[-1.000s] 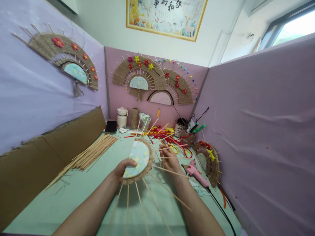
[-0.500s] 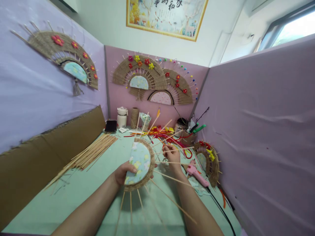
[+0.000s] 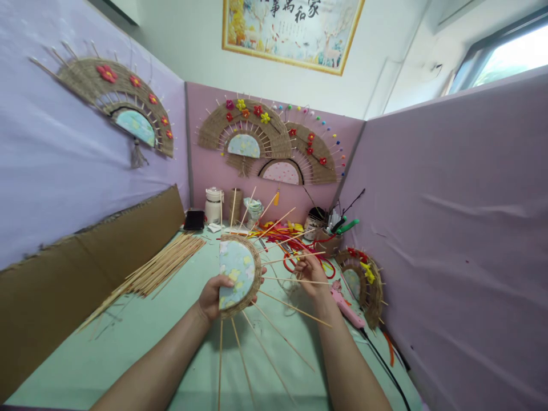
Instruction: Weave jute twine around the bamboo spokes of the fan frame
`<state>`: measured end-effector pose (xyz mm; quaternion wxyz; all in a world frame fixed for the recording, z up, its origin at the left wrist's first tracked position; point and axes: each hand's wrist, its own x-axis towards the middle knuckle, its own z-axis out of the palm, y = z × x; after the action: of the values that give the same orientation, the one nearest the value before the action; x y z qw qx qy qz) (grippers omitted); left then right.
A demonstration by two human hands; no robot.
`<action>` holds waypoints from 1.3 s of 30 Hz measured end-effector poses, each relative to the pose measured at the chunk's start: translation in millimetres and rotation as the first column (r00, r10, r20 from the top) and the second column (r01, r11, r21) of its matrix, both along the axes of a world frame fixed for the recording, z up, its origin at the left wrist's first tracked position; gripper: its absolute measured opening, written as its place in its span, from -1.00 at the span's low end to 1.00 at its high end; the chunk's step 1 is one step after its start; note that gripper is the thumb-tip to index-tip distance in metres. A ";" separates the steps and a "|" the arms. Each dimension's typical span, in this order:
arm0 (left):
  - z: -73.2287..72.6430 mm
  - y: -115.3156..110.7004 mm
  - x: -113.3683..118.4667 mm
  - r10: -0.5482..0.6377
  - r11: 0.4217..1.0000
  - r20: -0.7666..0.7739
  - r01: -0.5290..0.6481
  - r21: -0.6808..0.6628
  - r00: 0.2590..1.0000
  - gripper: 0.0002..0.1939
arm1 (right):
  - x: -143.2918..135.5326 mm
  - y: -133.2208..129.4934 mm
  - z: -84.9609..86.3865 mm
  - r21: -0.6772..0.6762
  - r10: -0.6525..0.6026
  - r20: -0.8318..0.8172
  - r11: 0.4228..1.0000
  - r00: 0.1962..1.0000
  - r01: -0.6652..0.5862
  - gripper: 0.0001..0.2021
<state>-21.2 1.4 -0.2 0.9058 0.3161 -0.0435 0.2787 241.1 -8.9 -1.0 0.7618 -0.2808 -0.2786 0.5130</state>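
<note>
Fingers [image 3: 305, 265] over table [image 3: 145, 319], purple partitions [image 3: 449, 228]

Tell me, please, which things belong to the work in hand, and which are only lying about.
In the work, it seems:
fan, in the left hand
twine, beside the right hand
probably the loose sticks

Apparently lying about:
glue gun
jar
black object

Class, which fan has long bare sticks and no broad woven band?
The fan held in the left hand: its sticks jut bare from a narrow woven rim, whereas the other fans have broad flowered bands.
</note>
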 end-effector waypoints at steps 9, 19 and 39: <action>0.0 4.4 0.1 -0.100 0.993 -0.039 0.097 -0.073 0.994 -0.38 | 29.3 -21.1 19.8 0.223 0.215 -0.322 0.964 0.922 -0.147 -0.86; -6.2 8.1 1.2 -0.143 0.986 -0.113 0.132 -0.101 0.983 -0.39 | 30.6 -29.7 25.2 0.334 0.127 -0.293 0.942 0.948 -0.023 -0.85; -2.1 -18.7 16.3 -0.359 0.928 -0.250 0.373 0.008 0.899 -0.24 | -40.1 3.3 -8.8 -0.024 0.012 -0.045 1.000 0.999 -0.013 -0.67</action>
<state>-5.0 -17.3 -2.3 0.9312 0.3592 0.0018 0.0614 201.0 -5.6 -9.7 0.7611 -0.2767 -0.2570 0.5273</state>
